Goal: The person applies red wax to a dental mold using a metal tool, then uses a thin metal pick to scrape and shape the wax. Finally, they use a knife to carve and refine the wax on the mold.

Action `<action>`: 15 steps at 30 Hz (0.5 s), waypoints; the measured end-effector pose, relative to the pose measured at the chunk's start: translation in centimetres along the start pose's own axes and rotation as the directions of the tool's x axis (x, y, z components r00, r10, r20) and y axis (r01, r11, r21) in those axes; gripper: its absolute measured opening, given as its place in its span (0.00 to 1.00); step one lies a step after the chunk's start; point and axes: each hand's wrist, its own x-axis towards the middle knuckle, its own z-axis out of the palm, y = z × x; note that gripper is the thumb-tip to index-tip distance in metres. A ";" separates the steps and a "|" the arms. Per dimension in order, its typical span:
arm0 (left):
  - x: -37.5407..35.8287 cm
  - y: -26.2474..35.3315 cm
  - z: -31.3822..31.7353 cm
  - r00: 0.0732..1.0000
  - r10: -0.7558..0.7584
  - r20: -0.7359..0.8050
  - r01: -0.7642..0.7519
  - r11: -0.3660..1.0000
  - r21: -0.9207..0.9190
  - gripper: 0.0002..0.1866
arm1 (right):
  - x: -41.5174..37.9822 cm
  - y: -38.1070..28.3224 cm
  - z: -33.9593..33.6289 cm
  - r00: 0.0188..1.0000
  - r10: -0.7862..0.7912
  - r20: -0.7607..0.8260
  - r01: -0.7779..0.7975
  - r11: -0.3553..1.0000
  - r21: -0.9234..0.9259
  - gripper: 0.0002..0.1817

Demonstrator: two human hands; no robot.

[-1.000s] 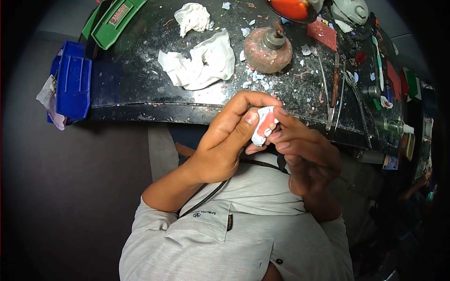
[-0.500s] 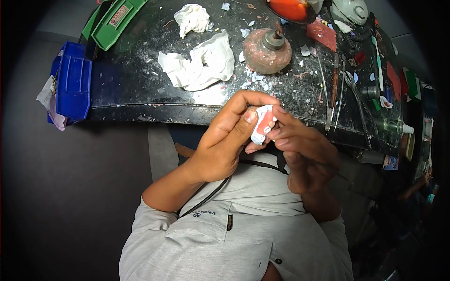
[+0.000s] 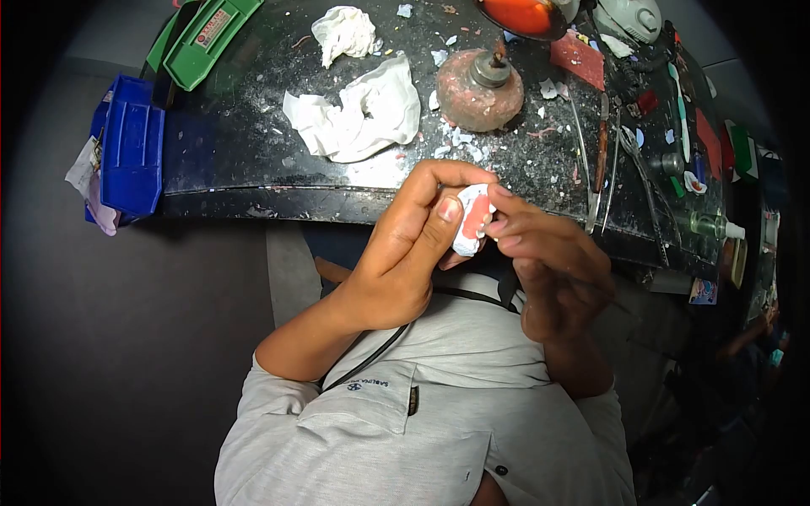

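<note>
A small white dental model [image 3: 474, 221] with a pink wax patch and tooth shapes along its right edge is held above the bench's front edge. My left hand [image 3: 413, 240] grips it from the left, thumb on its face and index finger curled over its top. My right hand [image 3: 557, 261] is at the model's right side, its fingertips at the top corner and beside the teeth. Whether a tiny piece lies between those fingertips is too small to tell. Beyond the hands stands a round, pink-stained burner [image 3: 479, 91] with a wick on top.
The dark bench [image 3: 228, 152] carries crumpled white tissue [image 3: 363, 114], metal tools [image 3: 602, 143], a pink wax sheet [image 3: 578, 61], plaster chips and an orange-filled pan [image 3: 523, 15]. At the left are a blue bin [image 3: 132, 148] and a green bin [image 3: 207, 42]. A clear bottle [image 3: 707, 226] lies at the right.
The model has turned slightly in my left hand, showing more of its face. My right fingers have shifted up and a little away from its lower edge.
</note>
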 end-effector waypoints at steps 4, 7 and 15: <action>0.0 -0.2 -0.1 1.000 0.012 -0.012 -0.012 0.999 0.043 0.17 | 0.0 0.1 -0.3 0.996 -0.038 0.075 0.042 0.998 -0.056 0.05; 0.0 -0.6 -0.6 0.999 0.043 0.003 -0.043 0.995 0.095 0.17 | -0.2 0.0 -0.4 0.999 0.054 0.004 -0.054 0.998 0.034 0.06; 0.1 -0.6 -0.9 0.997 0.077 -0.009 -0.075 0.989 0.127 0.19 | -0.5 -0.1 -0.8 0.993 0.114 0.033 -0.116 0.990 0.076 0.08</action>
